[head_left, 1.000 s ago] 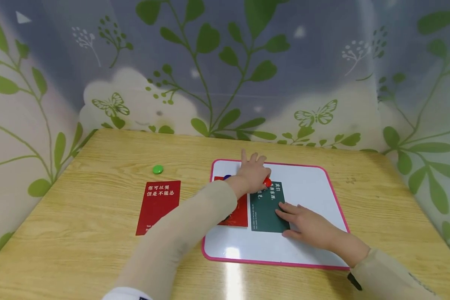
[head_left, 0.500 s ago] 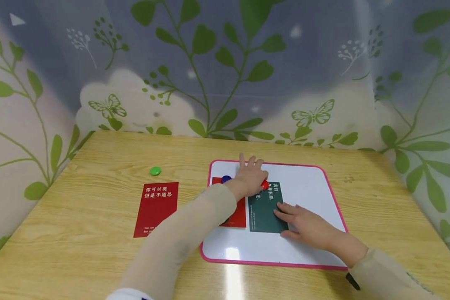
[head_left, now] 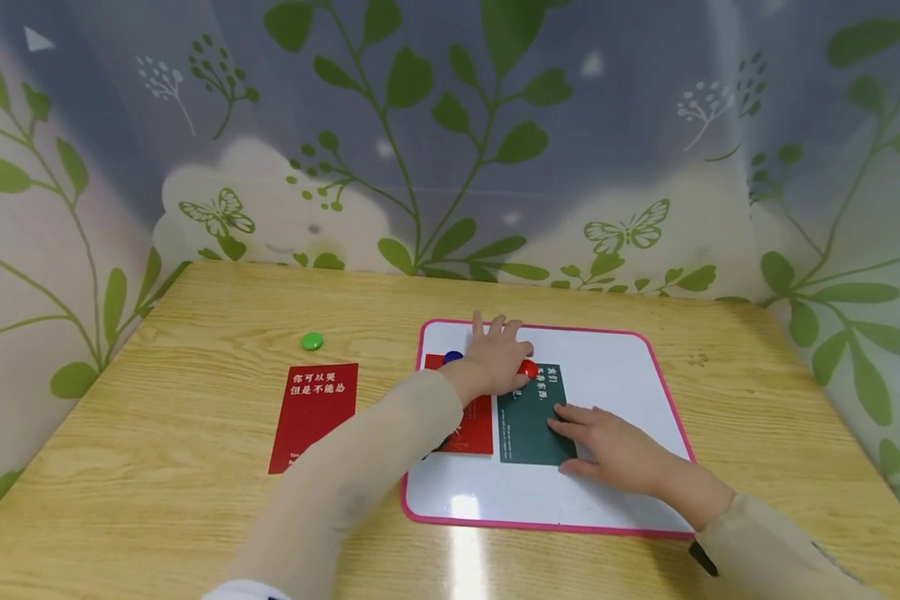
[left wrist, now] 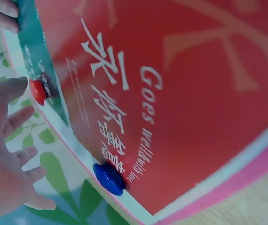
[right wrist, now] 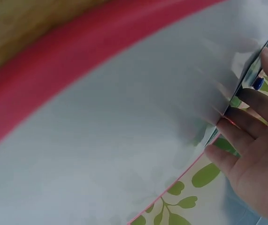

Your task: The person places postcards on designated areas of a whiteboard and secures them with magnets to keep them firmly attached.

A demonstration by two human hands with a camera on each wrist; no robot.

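Note:
A dark green card (head_left: 536, 433) with white characters lies on the pink-edged whiteboard (head_left: 622, 400). A round red magnet (head_left: 528, 368) sits at its top edge. My left hand (head_left: 497, 357) is just left of that magnet, fingers spread, the thumb tip right beside it in the left wrist view. To the left lies a bright red card (head_left: 478, 429), partly hidden by my left forearm, with a blue magnet (left wrist: 109, 179) at its top edge. My right hand (head_left: 607, 443) rests with extended fingers on the green card's right edge.
On the wooden table (head_left: 217, 350), left of the board, lie a dark red card (head_left: 318, 412) and a green magnet (head_left: 312, 341). The left sleeve covers that card's lower corner. A leaf-patterned backdrop (head_left: 450, 167) stands behind the table.
My left hand has shifted slightly left and its thumb has come off the red magnet, which stays on the green card. The right hand keeps its place on the card.

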